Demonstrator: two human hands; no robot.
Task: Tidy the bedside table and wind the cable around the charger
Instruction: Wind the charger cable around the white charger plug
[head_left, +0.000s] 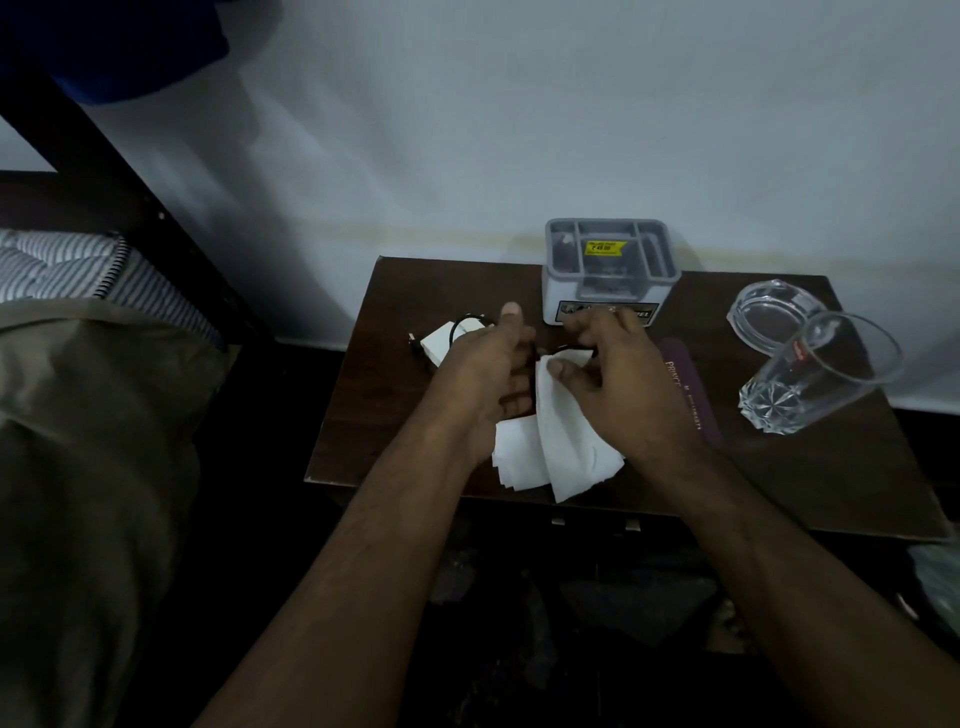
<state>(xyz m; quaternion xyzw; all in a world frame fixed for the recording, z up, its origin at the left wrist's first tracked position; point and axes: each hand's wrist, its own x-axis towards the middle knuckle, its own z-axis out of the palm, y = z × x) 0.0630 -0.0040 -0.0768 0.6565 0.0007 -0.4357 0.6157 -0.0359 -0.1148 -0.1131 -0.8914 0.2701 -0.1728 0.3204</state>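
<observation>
Your charger (441, 340) lies on the table (779, 483), just left and far of your left hand (485, 374), cable (460, 325) looped over it. That hand, half-spread, is nearer. Your right hand (618, 379) pinches the tissue (558, 436) between both hands.

Dim room, pale wall (571, 104) the brightest area, soft shadows on it above the worktop (779, 467), floor below nearly black, wide-angle bending at edges, slightly soft detail
</observation>
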